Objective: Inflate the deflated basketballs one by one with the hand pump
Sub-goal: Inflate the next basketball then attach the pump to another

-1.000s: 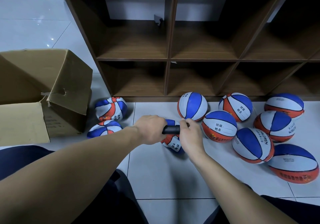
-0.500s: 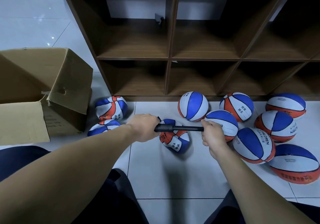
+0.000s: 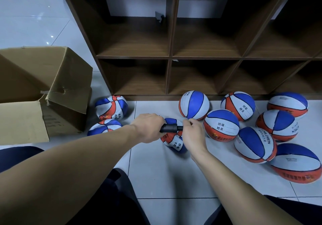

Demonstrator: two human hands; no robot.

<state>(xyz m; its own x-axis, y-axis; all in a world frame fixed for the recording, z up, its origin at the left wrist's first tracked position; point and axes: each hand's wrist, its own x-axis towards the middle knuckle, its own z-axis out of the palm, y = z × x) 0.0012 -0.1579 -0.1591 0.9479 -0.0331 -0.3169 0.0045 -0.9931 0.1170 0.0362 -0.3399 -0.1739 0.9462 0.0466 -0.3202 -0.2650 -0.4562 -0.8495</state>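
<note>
Presently both hands work the hand pump (image 3: 171, 128) low over the tiled floor (image 3: 156, 176), in front of a dark wooden shelf unit (image 3: 170, 55) whose visible compartments hold nothing. Left hand (image 3: 148, 128) is clenched round the black barrel, holding it level and steady, presumably so the needle end keeps its seat in the ball. Right hand (image 3: 192, 135) grips the handle end, fingers curled over it, close up against the barrel; the shaft between is hardly showing, which reads as the bottom of a push stroke. Ball being filled (image 3: 173, 140) lies on the floor directly beneath the pump, between the two wrists, partly hidden by them and looking soft and creased; where the needle enters cannot be seen. To the left, two slack, folded balls (image 3: 110, 108) sit beside an open cardboard box (image 3: 43, 85), likely the waiting stock. To the right, a cluster of rounder balls (image 3: 221, 125), some touching one another, appears to be the finished pile, kept apart so the two lots do not mix. Judged from this layout, most of the job is done, three balls outstanding.
</note>
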